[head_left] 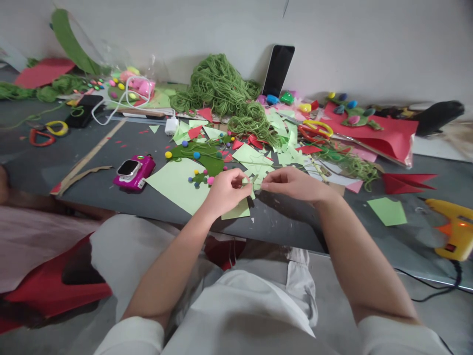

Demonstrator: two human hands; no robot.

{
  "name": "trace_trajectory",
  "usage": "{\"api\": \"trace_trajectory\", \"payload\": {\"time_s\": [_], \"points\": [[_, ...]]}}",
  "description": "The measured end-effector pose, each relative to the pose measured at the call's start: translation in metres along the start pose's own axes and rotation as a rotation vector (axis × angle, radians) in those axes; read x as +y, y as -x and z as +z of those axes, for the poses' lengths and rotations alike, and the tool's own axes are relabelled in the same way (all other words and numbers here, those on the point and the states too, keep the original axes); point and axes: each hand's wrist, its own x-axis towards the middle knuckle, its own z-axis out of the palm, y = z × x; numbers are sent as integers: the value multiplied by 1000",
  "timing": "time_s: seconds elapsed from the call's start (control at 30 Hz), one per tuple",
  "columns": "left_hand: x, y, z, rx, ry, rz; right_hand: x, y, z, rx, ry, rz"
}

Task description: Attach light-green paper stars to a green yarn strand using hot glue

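Observation:
My left hand (226,190) and my right hand (291,183) meet over the near edge of a low dark table (92,182), both pinching a small folded piece of light green paper (253,183) between their fingertips. A larger light green paper sheet (176,183) lies just under and left of my left hand. Beside it is a dark green felt shape (207,160) dotted with small coloured pom-poms. Light green paper scraps (254,160) lie just beyond my hands.
A pink smartwatch on its box (133,171) sits to the left. A heap of green yarn (221,91), a leaning phone (278,70), scissors (314,129), red paper (384,130) and a yellow glue gun (453,231) lie around. Another person's arm (22,236) shows at the left.

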Motion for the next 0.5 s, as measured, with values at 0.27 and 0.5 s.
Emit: {"api": "trace_trajectory", "payload": {"time_s": [0.27, 0.5], "points": [[6, 2, 2, -22, -26, 21, 2, -3, 10, 204, -62, -47], [-1, -2, 5, 38, 28, -36, 4, -9, 30, 386, -16, -127]]}}
